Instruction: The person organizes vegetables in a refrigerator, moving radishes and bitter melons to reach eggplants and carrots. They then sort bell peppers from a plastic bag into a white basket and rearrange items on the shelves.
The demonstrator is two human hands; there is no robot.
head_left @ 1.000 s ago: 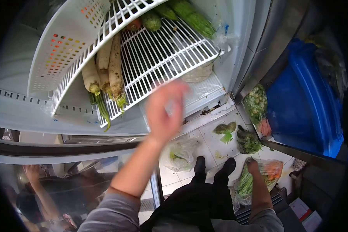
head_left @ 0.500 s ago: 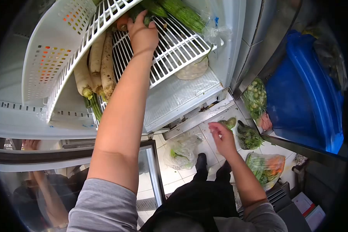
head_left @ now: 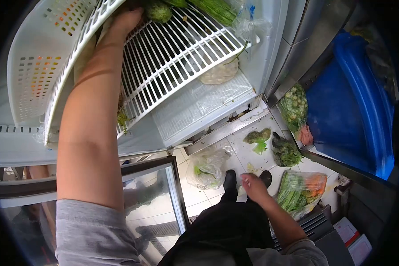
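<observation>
My left hand (head_left: 127, 20) reaches deep onto the white wire shelf (head_left: 164, 71) of an open fridge, and its fingers are hidden in the dark at the back. Just right of it lies a dark green gourd (head_left: 158, 12). A long light-green ridged gourd (head_left: 215, 10) lies farther right. Pale daikon radishes (head_left: 83, 64) are mostly covered by my forearm; only a sliver and some leafy tops show. My right hand (head_left: 255, 187) hangs low above the floor near my shoes, loosely curled, with nothing seen in it.
A white perforated basket (head_left: 20, 95) stands at the fridge's left. The glass door (head_left: 157, 190) hangs open below. Bagged greens (head_left: 208, 170), leafy bundles (head_left: 286, 150) and a bag of greens and carrots (head_left: 301, 190) lie on the floor. A blue bin (head_left: 341, 106) stands right.
My left hand has moved left and deeper into the shelf, away from the gourds. My right hand has dropped lower, toward my body. The view has shifted slightly.
</observation>
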